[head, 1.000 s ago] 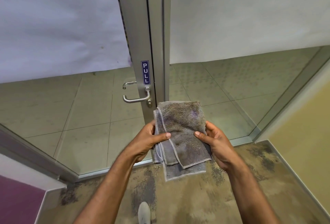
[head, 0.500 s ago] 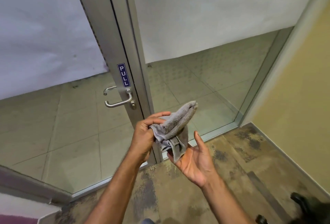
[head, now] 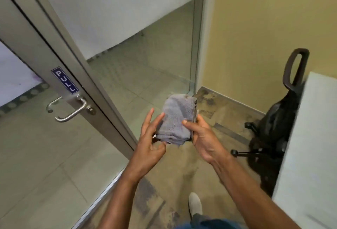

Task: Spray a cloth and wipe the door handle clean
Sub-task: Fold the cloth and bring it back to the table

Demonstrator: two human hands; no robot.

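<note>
A grey cloth, folded into a thick pad, is held in front of me at waist height. My right hand grips its right edge, thumb on top. My left hand touches the cloth's left side with its fingers spread apart. The silver lever door handle sits on the metal door frame at the left, below a blue PULL sign. The handle is well to the left of both hands. No spray bottle shows in the view.
A glass door and glass panel fill the left and middle. A yellow wall stands at the right. A black office chair and a white surface are at the right. My shoe is on the worn floor below.
The view has swung to the right, bringing the chair and white surface in. The cloth went from spread out to bunched in my left hand to a folded pad gripped by my right hand.
</note>
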